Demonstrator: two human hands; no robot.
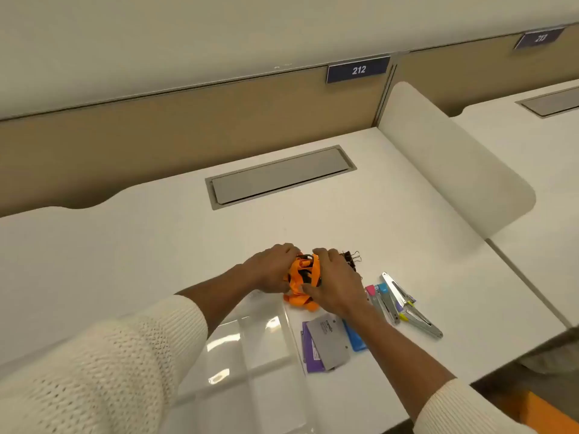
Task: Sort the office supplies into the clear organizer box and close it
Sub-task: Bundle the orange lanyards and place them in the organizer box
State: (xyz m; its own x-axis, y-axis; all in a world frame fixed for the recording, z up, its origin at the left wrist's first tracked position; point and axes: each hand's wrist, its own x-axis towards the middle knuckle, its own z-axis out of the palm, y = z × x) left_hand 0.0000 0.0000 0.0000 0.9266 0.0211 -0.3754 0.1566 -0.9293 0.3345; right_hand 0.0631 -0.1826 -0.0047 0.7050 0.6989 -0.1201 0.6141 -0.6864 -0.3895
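Both my hands hold a bundle of orange lanyards [300,278] just above the white desk [156,239]. My left hand [272,267] grips the bundle's left side and my right hand [336,281] wraps its right side. The clear organizer box [250,364] lies under my left forearm near the front edge, with empty compartments showing. Black binder clips [351,257] sit behind my right hand. Several staplers [404,303] in pink, blue, purple and yellow lie to the right. Purple, grey and blue card packs [327,344] lie beside the box.
A grey cable-tray lid [279,177] is set into the desk further back. A white divider panel [451,158] rises on the right, with a beige partition [156,130] behind bearing the sign 212 [358,69]. A neighbouring desk [532,145] lies beyond the divider.
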